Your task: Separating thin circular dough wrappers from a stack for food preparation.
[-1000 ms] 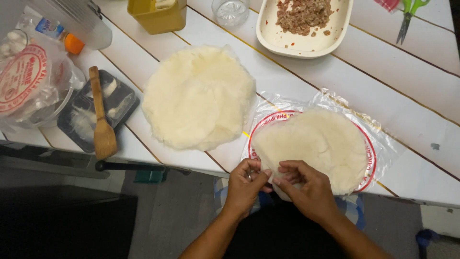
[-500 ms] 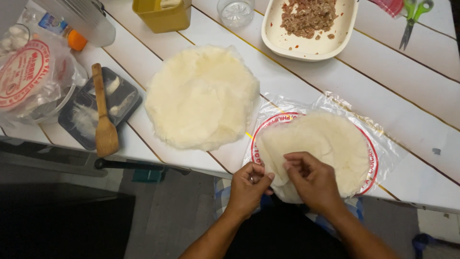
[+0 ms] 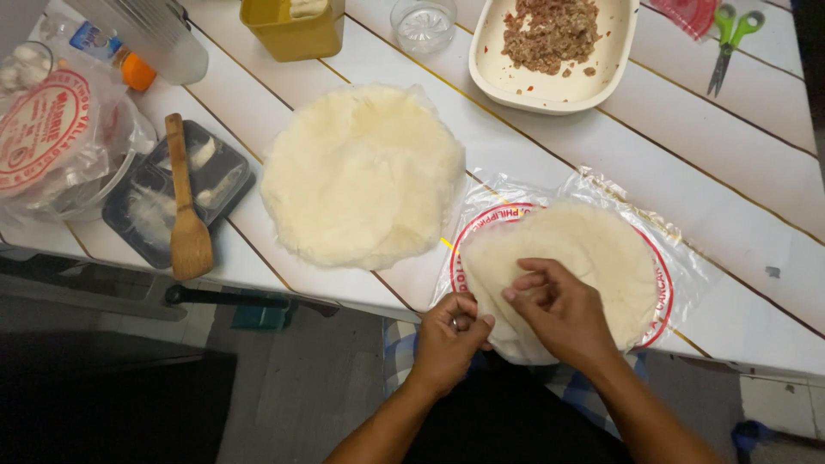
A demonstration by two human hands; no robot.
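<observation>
A stack of thin round pale wrappers [image 3: 593, 258] lies on a clear plastic bag [image 3: 679, 249] with a red ring print, at the table's near edge. My left hand [image 3: 449, 337] pinches the near left edge of the stack. My right hand [image 3: 554, 309] rests on top, fingers pressing and peeling a sheet near that edge. A second, larger pile of separated wrappers [image 3: 361, 176] lies to the left on the white slatted table [image 3: 730, 155].
A white oval dish of minced filling [image 3: 554, 43] stands at the back, with a glass [image 3: 423, 24] and yellow container [image 3: 292, 30] beside it. Green-handled scissors [image 3: 730, 39] lie far right. A wooden spatula [image 3: 185, 215] rests on a black tray [image 3: 146, 198]; a printed bag [image 3: 51, 129] sits far left.
My right hand has shifted onto the stack and lifted a sheet's edge while my left hand keeps pinching the rim. The view has drifted slightly.
</observation>
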